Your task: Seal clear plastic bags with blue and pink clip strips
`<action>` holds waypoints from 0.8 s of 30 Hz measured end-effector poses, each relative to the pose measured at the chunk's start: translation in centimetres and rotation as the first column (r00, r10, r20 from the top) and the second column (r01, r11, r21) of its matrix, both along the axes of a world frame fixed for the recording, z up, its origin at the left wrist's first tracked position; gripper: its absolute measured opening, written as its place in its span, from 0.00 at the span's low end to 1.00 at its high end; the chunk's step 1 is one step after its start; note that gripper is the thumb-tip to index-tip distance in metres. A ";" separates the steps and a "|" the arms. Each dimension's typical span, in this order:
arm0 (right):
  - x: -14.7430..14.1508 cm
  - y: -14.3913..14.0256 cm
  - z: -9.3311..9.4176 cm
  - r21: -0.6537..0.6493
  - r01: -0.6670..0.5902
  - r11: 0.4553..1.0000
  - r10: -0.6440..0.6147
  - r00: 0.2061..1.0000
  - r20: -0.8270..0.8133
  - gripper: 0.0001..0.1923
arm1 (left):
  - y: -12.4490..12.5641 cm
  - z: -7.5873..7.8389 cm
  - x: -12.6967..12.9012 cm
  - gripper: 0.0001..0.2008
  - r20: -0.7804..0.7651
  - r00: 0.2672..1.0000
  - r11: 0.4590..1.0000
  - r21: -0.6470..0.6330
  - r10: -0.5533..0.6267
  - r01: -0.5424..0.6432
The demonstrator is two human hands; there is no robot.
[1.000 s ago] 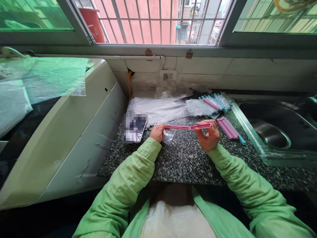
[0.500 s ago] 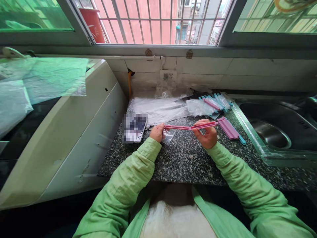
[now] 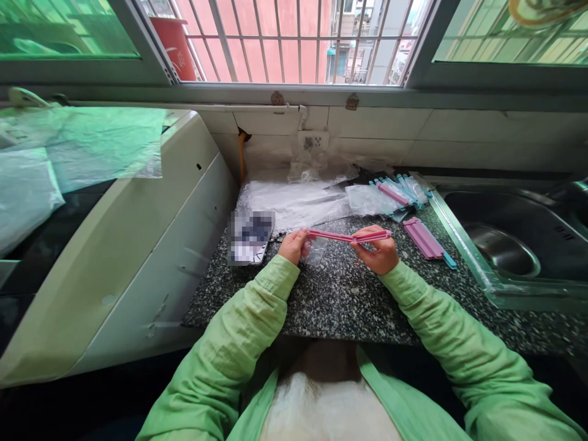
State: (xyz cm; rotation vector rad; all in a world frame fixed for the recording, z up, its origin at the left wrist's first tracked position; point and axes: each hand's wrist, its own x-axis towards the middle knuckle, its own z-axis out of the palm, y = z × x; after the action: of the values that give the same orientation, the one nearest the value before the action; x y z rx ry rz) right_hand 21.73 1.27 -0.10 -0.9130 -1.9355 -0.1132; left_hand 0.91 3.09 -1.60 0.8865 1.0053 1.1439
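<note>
On the speckled granite counter [image 3: 331, 300], a phone [image 3: 250, 236] lies face up just left of the left hand [image 3: 293, 245], which pinches the left end of a pink bag-sealing clip [image 3: 349, 236] together with a small clear plastic bag [image 3: 316, 250] hanging below it. The clip is held level above the counter, and the right hand [image 3: 374, 254] grips its right part between thumb and fingers. Further right lie a few more pink clips [image 3: 422, 239], bagged clips [image 3: 390, 195] behind them, and the steel sink [image 3: 505, 245].
</note>
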 end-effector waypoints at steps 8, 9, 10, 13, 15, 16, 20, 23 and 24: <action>0.0 0.3 -0.9 0.026 0.168 0.985 -0.165 0.982 -0.093 0.03 | -0.6 0.6 0.2 0.14 -0.053 0.994 0.991 0.084 -0.096 0.100; -0.2 0.3 -1.0 0.015 0.154 0.988 -0.152 0.985 -0.082 0.03 | -0.6 0.6 0.2 0.16 -0.052 0.993 0.989 0.098 -0.109 0.114; -0.4 0.2 -1.1 0.005 0.133 0.991 -0.132 0.989 -0.068 0.03 | -0.7 0.6 0.3 0.17 -0.050 0.991 0.986 0.108 -0.121 0.125; -1.2 -0.1 -1.1 -0.011 0.086 0.996 -0.086 0.995 -0.041 0.03 | -0.7 0.3 0.3 0.20 -0.040 0.990 0.984 0.110 -0.137 0.140; -1.5 -0.3 -0.9 -0.006 0.076 0.997 -0.076 0.996 -0.040 0.03 | -0.6 0.0 0.3 0.21 -0.032 0.989 0.984 0.102 -0.141 0.144; -1.6 -0.4 -0.8 0.001 0.076 0.997 -0.076 0.996 -0.042 0.03 | -0.6 -0.1 0.3 0.22 -0.023 0.990 0.985 0.098 -0.143 0.144; -1.7 -0.7 -0.6 0.044 0.070 0.997 -0.069 0.998 -0.011 0.04 | -0.4 -0.8 0.4 0.23 0.032 0.988 0.985 0.094 -0.151 0.147; -1.9 -0.8 -0.5 0.070 0.061 0.996 -0.063 0.998 0.028 0.04 | -0.4 -1.0 0.5 0.23 0.072 0.985 0.985 0.083 -0.160 0.154; -1.9 -0.9 -0.5 0.077 0.061 0.995 -0.064 0.997 0.038 0.04 | -0.3 -1.0 0.5 0.22 0.082 0.983 0.984 0.078 -0.164 0.157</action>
State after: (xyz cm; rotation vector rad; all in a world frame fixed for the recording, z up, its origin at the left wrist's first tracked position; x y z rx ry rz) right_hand 19.78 0.41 -0.59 -0.9269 -1.9269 -0.2417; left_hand 1.43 2.77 -2.60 0.9485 0.8099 1.0779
